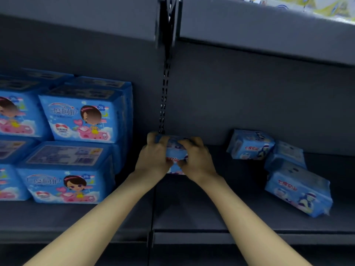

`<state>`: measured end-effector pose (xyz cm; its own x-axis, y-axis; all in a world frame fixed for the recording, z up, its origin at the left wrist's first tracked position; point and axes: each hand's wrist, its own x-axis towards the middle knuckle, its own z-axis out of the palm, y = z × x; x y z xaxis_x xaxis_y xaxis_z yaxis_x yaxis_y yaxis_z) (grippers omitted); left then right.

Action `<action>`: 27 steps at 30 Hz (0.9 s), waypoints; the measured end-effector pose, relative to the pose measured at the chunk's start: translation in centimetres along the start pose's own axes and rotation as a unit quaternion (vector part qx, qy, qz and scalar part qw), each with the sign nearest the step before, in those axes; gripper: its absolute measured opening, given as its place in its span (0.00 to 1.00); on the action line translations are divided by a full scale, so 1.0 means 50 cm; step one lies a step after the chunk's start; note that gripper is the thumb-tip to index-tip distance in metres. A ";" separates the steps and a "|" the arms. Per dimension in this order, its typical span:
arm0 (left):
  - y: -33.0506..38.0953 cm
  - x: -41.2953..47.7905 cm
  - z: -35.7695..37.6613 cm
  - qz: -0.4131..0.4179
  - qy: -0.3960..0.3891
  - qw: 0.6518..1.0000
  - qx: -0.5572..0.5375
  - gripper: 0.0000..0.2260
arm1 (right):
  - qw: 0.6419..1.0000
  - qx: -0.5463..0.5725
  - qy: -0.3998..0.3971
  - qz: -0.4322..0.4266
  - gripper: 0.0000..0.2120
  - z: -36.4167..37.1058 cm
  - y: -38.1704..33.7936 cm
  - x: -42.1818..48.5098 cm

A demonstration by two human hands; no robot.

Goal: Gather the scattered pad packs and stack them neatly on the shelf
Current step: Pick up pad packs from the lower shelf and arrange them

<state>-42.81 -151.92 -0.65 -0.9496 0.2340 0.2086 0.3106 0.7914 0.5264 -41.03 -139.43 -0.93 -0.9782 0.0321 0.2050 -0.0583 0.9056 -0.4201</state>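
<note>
Fingers of left hand [153, 157] and right hand [196, 159] curled round one soft pack [175, 149] mid-frame; if set skewed on shelf [192, 208], the stack may lean and slide.

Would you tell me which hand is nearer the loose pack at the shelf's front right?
Right. The right hand grips the held pack on its right side, the loose pack further right; the left hand grips the opposite side, farther away.
</note>
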 end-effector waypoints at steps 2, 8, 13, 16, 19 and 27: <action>0.003 0.019 0.012 0.016 -0.005 1.000 0.008 0.25 | 1.000 -0.005 0.008 -0.002 0.24 0.001 0.017 0.017; 0.006 0.075 0.055 0.042 -0.006 0.999 0.018 0.25 | 1.000 -0.014 0.004 0.005 0.26 0.007 0.062 0.064; 0.006 0.120 0.079 0.055 0.012 0.998 0.024 0.24 | 1.000 -0.010 0.003 0.003 0.29 0.012 0.087 0.103; 0.006 0.137 0.088 0.055 0.024 0.998 0.021 0.24 | 1.000 -0.019 0.003 0.000 0.29 0.014 0.096 0.119; -0.001 0.147 0.096 0.047 0.027 0.998 0.015 0.23 | 1.000 -0.025 0.003 -0.011 0.29 0.021 0.101 0.134; -0.008 0.165 0.106 0.038 0.030 0.999 0.013 0.23 | 0.999 -0.029 0.007 -0.021 0.28 0.030 0.106 0.152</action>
<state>-50.97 -147.33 -3.52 -0.9187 0.2614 0.2961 0.3804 0.7875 0.4849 -49.09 -135.03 -2.91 -0.9723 -0.0008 0.2337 -0.0869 0.9295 -0.3585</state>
